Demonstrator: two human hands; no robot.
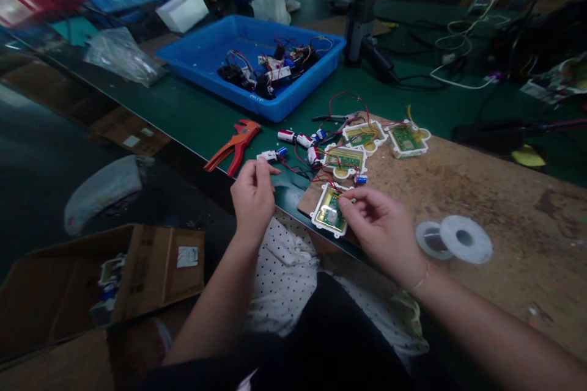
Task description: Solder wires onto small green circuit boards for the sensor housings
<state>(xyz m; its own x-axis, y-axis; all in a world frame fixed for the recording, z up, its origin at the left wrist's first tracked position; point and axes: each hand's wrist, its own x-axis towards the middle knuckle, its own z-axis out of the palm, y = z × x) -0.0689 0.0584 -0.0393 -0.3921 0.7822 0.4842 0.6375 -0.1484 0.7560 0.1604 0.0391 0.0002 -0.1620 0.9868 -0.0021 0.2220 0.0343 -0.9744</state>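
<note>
My left hand (254, 194) is closed at the bench edge, thumb and finger pinching a small white part with a blue end (270, 154) and thin wires. Fingertips of my right hand (378, 223) are closed on the upper right side of a green circuit board in a white frame (329, 214), where red wires come in. That board lies at the corner of a brown board. Just beyond it are more framed circuit boards (345, 162), joined by red wires to small red-and-white cylinders (287, 135). Orange-handled pliers (236, 145) rest left of these parts.
A blue tray (293, 101) holding wired parts stands farther back. Solder-like wire spools (465, 238) lie on the brown board (518, 220) to the right. A dark upright tool (360, 30) stands behind. An open cardboard box (158, 269) sits low at left.
</note>
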